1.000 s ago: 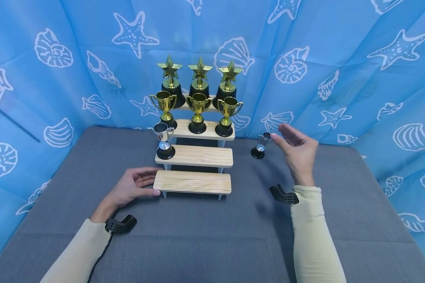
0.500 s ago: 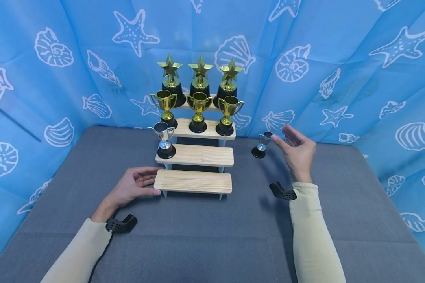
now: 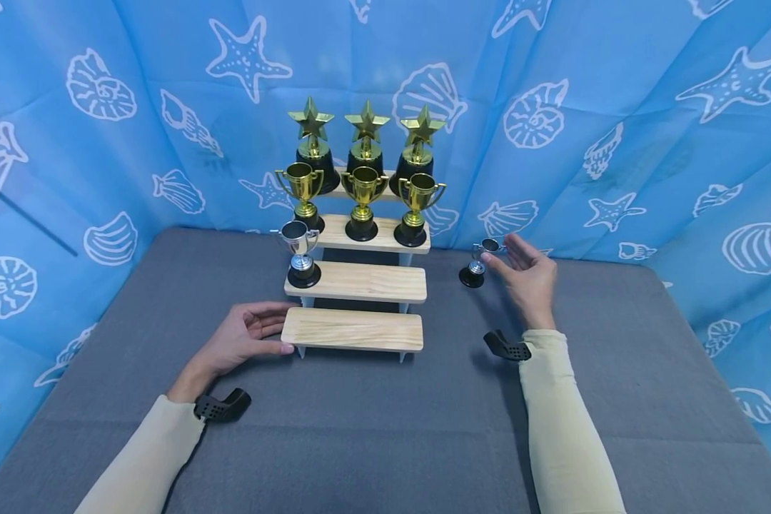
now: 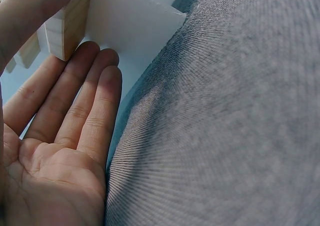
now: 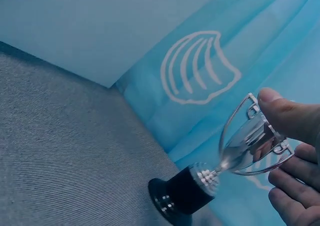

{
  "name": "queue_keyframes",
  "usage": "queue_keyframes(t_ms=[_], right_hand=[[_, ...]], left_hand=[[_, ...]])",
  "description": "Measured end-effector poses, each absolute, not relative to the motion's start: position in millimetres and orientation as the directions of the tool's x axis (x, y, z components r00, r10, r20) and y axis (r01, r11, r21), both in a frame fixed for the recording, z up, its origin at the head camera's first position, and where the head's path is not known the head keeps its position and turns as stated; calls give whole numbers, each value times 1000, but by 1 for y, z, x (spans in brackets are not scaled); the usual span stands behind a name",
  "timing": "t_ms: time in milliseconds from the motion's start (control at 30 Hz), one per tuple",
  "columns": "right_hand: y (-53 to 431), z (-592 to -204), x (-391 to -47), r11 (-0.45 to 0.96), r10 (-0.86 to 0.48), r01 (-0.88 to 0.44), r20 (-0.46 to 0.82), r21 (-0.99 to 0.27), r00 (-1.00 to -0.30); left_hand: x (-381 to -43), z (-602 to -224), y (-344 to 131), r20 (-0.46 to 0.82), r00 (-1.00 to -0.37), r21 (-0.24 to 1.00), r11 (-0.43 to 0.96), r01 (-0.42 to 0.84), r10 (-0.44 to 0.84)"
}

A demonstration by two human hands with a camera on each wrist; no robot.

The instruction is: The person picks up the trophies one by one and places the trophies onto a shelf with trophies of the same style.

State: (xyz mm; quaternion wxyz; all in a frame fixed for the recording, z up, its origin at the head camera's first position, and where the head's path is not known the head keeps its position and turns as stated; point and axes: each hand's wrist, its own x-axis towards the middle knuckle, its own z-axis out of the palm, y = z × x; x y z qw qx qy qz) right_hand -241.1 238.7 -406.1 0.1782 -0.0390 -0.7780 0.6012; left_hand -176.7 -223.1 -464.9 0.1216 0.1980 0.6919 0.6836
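My right hand point(image 3: 528, 280) is around the cup of a small silver trophy cup point(image 3: 476, 267) that stands on the grey cloth right of the shelf. In the right wrist view, the thumb point(image 5: 285, 110) is at the rim and the loosely extended fingers point(image 5: 295, 186) are beside the handle of the silver trophy cup point(image 5: 245, 146). At the left end of the stepped wooden shelf point(image 3: 352, 330), my left hand point(image 3: 244, 335) is spread with thumb forward and fingers behind. The left wrist view has its straight fingertips point(image 4: 107, 60) against the pale side support point(image 4: 135, 30).
Another silver trophy cup point(image 3: 300, 258) stands at the left of the second step from the bottom. Several gold trophy cups point(image 3: 363, 203) and star trophies point(image 3: 366, 146) fill the upper steps. A blue shell-print curtain point(image 3: 373, 43) hangs behind the grey-covered table point(image 3: 385, 428).
My right hand has moved left, bringing thumb and fingers around the silver trophy cup, which stays on the cloth. My left hand stays at the shelf's end.
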Motion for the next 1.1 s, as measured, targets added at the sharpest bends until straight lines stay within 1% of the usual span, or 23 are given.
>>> queue_keyframes(t_ms=[167, 367, 700, 1100], right_hand=[[232, -400, -236, 262, 252, -143, 210, -954, -945], [239, -418, -246, 273, 260, -129, 203, -953, -944], [236, -427, -249, 331, 267, -73, 167, -941, -949], [232, -441, -252, 304, 213, -70, 140, -950, -967]], left_hand=[[-178, -465, -223, 102, -894, 994, -7, 109, 437], [-177, -464, -222, 96, -896, 994, -2, 105, 433], [-177, -465, -222, 95, -899, 994, 4, 107, 428], [-177, -464, -222, 82, -900, 996, -2, 90, 428]])
